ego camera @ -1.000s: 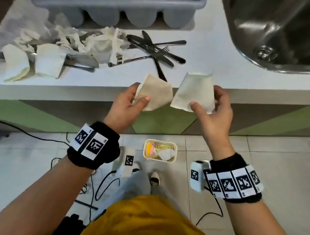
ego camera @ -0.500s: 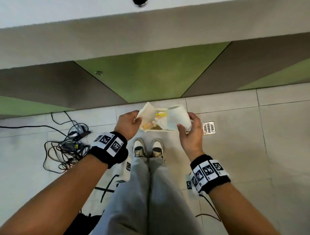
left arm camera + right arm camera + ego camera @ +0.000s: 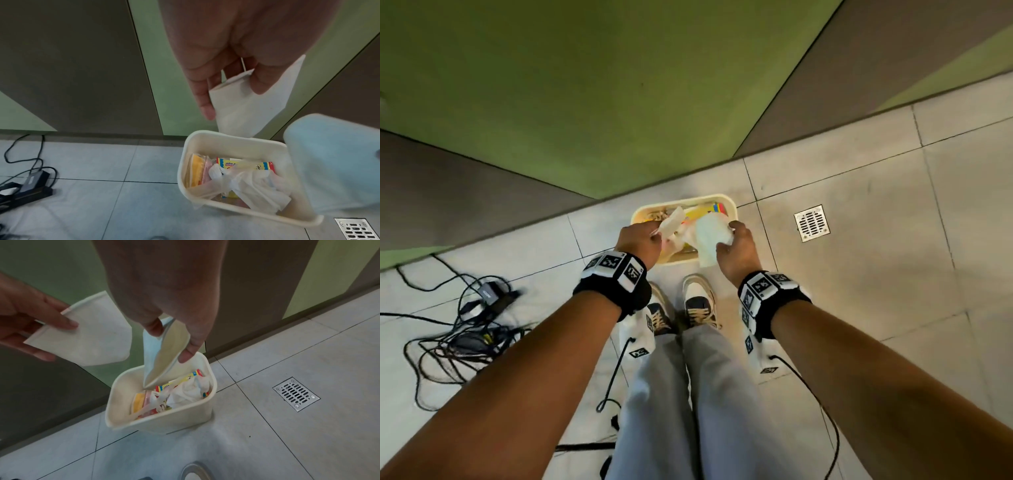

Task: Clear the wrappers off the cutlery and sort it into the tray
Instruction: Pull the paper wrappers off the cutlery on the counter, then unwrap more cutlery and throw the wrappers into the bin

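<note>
My left hand pinches a white paper wrapper over the left side of a cream bin on the floor. In the left wrist view, thumb and fingers of that hand clamp the folded wrapper above the bin's rim. My right hand holds a second white wrapper; in the right wrist view this hand pinches the wrapper so its tip hangs into the bin. The bin holds crumpled tissue and coloured packets. Cutlery and tray are out of view.
A metal floor drain lies right of the bin. A tangle of black cables with a power brick is on the tiles at left. My shoes stand just before the bin. The green and brown cabinet front rises behind it.
The view has dropped from the counter to the floor. Both hands came down with their wrappers and now hover right over the bin, the right wrapper dipping into it.
</note>
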The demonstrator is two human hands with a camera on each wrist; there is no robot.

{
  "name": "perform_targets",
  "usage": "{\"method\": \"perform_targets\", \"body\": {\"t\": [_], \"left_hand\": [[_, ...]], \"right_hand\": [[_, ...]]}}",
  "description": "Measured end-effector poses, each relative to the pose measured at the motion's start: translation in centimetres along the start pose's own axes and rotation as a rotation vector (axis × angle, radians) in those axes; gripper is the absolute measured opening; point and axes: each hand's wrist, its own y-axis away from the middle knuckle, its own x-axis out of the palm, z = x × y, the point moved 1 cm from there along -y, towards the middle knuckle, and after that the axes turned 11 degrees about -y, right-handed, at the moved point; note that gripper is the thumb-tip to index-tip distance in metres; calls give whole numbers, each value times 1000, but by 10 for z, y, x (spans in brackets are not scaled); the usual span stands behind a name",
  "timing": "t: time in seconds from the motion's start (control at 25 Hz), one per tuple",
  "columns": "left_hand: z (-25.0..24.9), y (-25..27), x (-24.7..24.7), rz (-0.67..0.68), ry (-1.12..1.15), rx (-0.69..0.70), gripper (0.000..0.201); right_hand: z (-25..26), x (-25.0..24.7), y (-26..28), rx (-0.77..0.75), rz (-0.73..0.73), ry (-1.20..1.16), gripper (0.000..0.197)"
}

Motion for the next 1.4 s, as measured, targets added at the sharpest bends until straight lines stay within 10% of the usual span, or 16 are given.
{"method": "perform_targets", "body": {"t": [0.28,0.48,0.68,1.4], "left_hand": [[5,-59,39,-44,13,-14,39],[16,-62,74,197,1,69,68],[23,-18,60,135,101,50,47],[-70,320,-295,-539,434,451,27]], "right_hand": [[-26,32,-72,97,4,-2,50],[-37,36,-81,91,-18,166,52],[-29,10,-42,12,56,253,41],[315,-180,263,-771,93,240,24]]}}
